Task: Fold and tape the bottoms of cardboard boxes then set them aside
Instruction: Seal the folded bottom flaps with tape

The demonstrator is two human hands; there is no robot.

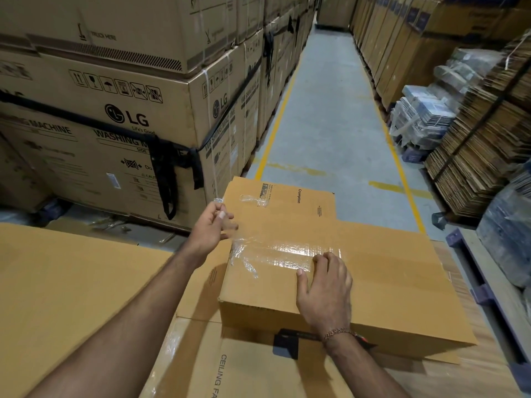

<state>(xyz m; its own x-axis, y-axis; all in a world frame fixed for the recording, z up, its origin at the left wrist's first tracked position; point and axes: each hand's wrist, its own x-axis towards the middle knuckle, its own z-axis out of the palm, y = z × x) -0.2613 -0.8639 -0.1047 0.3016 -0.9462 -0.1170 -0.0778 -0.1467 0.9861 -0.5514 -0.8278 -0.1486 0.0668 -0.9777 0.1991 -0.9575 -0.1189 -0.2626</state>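
A brown cardboard box (382,282) lies bottom-up in front of me, its flaps folded shut. A strip of clear tape (287,254) runs across the seam toward the box's left edge. My right hand (326,291) lies flat on the tape near the middle, fingers spread and pressing down. At the box's left edge my left hand (212,225) pinches the loose, crinkled end of the tape. A far flap printed "Crompton" (298,196) carries another scrap of clear tape. A black object (287,343), partly hidden under my right wrist, lies at the box's near edge.
The box rests on flat "CEILING FAN" cartons (218,369), with a larger brown carton (71,297) to the left. Stacked LG washing machine boxes (115,116) wall the left. A grey aisle (330,124) with yellow lines runs ahead. Bundled flat cardboard (474,156) and a pallet stand on the right.
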